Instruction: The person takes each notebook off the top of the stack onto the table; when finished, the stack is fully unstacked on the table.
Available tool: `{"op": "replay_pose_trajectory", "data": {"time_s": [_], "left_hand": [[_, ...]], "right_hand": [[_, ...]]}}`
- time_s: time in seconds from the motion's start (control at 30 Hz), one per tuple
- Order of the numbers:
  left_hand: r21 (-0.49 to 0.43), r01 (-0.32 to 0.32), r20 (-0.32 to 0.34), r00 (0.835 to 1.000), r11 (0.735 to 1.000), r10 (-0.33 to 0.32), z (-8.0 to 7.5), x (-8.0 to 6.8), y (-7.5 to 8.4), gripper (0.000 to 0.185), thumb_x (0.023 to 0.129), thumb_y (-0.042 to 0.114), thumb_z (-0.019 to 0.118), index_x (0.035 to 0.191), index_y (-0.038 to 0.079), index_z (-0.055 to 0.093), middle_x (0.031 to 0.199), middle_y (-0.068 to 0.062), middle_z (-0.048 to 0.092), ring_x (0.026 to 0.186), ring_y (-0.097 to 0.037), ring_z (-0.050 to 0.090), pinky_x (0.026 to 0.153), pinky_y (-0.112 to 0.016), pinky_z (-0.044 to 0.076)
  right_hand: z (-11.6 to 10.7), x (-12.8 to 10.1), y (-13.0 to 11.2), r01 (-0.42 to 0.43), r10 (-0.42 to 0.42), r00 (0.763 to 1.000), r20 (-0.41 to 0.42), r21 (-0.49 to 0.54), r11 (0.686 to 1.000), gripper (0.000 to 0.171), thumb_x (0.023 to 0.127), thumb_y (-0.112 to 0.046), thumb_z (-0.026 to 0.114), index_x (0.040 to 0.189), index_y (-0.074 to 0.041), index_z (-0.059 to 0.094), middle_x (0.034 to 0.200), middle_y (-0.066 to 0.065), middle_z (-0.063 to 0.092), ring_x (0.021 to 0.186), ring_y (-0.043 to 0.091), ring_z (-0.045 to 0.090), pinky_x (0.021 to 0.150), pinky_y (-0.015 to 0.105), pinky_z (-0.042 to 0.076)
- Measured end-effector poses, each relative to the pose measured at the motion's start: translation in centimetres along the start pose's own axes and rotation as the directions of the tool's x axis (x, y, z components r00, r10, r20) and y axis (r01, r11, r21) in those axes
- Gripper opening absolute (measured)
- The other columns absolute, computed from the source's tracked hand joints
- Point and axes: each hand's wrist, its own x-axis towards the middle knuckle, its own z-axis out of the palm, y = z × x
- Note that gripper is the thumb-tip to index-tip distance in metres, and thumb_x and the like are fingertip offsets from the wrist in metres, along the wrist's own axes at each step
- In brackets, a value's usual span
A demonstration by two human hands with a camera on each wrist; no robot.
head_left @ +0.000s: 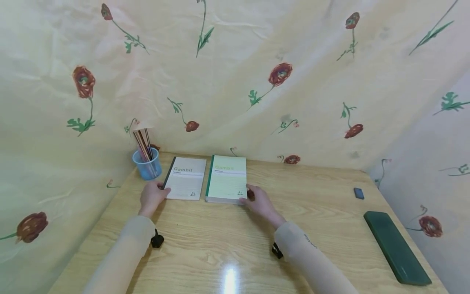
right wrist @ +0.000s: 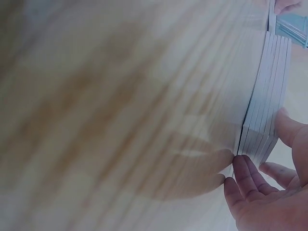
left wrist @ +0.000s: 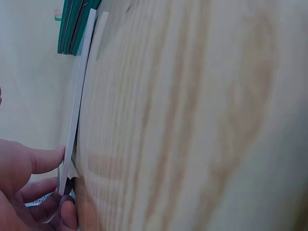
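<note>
A single grey-white notebook (head_left: 185,179) with a dark spine lies on the left. My left hand (head_left: 152,198) pinches its near left corner. In the left wrist view, the thumb (left wrist: 48,160) is on the cover and the fingers curl around the edge, partly below it. Beside it, a stack of pale green notebooks (head_left: 227,177) has green spines. At its near right corner my right hand (head_left: 261,203) holds the stack, thumb (right wrist: 287,126) on top and fingertips low against the side, by the tabletop. Several page blocks show in the right wrist view.
A blue cup (head_left: 148,165) holding several thin sticks or pencils stands at the back left. To the right lie a small dark blue block (head_left: 358,193) and a long dark green case (head_left: 396,247) on the wooden table (head_left: 205,245). A flowered cloth (head_left: 235,102) hangs behind.
</note>
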Motion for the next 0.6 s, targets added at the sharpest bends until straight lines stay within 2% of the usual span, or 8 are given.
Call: {"op": "replay_pose_trajectory", "data": {"time_s": [0.2, 0.3, 0.37, 0.43, 0.6], "left_hand": [[-0.006, 0.0, -0.007, 1.0, 1.0, 0.0, -0.4, -0.2, -0.4, 0.038, 0.092, 0.021, 0.066, 0.116, -0.009, 0.063, 0.112, -0.026, 0.064, 0.099, -0.039, 0.059, 0.084, -0.052, 0.045], [-0.02, -0.013, -0.018, 1.0, 1.0, 0.013, -0.7, -0.2, -0.1, 0.038, 0.092, 0.021, 0.065, 0.117, -0.008, 0.063, 0.114, -0.025, 0.064, 0.101, -0.04, 0.059, 0.086, -0.052, 0.045], [-0.031, -0.031, -0.028, 0.999, 0.999, 0.03, -0.9, -0.2, 0.7, 0.037, 0.093, 0.02, 0.064, 0.118, -0.008, 0.062, 0.115, -0.024, 0.064, 0.103, -0.039, 0.059, 0.089, -0.052, 0.044], [-0.05, -0.076, -0.038, 0.997, 0.996, 0.074, -0.9, -0.2, 1.8, 0.036, 0.094, 0.019, 0.064, 0.117, -0.008, 0.063, 0.112, -0.024, 0.065, 0.103, -0.039, 0.059, 0.09, -0.051, 0.045], [-0.133, -0.172, -0.023, 0.985, 0.976, 0.171, -0.1, -0.3, 4.7, 0.031, 0.095, 0.017, 0.064, 0.113, -0.008, 0.065, 0.104, -0.022, 0.065, 0.093, -0.034, 0.061, 0.081, -0.044, 0.048]], "right_hand": [[0.2, -0.1, 0.0, 0.004, -0.004, 1.0, 0.01, -0.003, 1.0, 0.065, 0.091, -0.019, 0.074, 0.141, 0.012, 0.045, 0.116, 0.019, 0.062, 0.106, 0.029, 0.058, 0.098, 0.047, 0.046], [0.2, -0.1, 0.0, -0.001, 0.001, 1.0, 0.01, 0.003, 1.0, 0.065, 0.091, -0.018, 0.074, 0.141, 0.012, 0.045, 0.117, 0.02, 0.062, 0.107, 0.029, 0.057, 0.098, 0.047, 0.046], [0.1, -0.1, -0.1, 0.0, 0.0, 1.0, 0.007, 0.005, 1.0, 0.064, 0.091, -0.017, 0.074, 0.141, 0.012, 0.045, 0.116, 0.02, 0.062, 0.106, 0.03, 0.058, 0.098, 0.046, 0.047], [0.0, -0.1, -0.3, -0.002, 0.002, 1.0, 0.006, 0.009, 1.0, 0.064, 0.091, -0.017, 0.074, 0.141, 0.012, 0.045, 0.115, 0.019, 0.062, 0.106, 0.029, 0.058, 0.097, 0.045, 0.047], [-0.3, 0.0, -0.4, -0.004, 0.003, 1.0, 0.016, 0.012, 1.0, 0.064, 0.091, -0.016, 0.074, 0.14, 0.012, 0.045, 0.112, 0.018, 0.063, 0.103, 0.029, 0.059, 0.095, 0.045, 0.049]]}}
